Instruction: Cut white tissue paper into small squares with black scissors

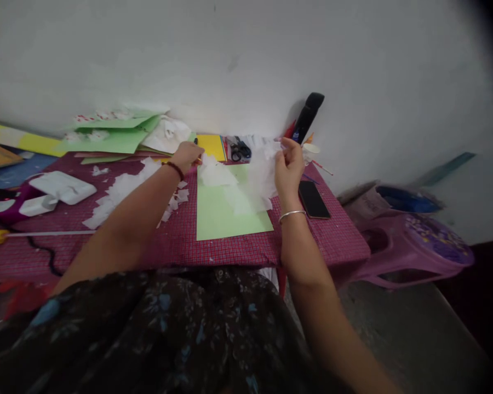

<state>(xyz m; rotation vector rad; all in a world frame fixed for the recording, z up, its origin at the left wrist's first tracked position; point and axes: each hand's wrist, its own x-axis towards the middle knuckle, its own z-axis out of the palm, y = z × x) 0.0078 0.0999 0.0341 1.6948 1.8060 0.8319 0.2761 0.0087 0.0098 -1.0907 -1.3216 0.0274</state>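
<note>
My right hand [290, 163] pinches a thin, see-through sheet of white tissue paper [259, 178], which hangs over the right part of a light green sheet of paper [225, 221]. At the green sheet's upper left corner, my left hand [188, 157] has its fingers closed at the edge of a white tissue piece [216, 172]. Whether the two white pieces are joined cannot be made out. Small torn scraps of white paper [119, 191] lie in a heap beside and partly behind my left forearm.
Behind the green sheet lie a yellow pad [212, 146] and black scissors [241, 149]. A phone [314, 200] is right of my right wrist. At left are a white-and-purple device [59, 187] and stacked green papers [119, 137]. A pink stool [411, 257] stands right of the table.
</note>
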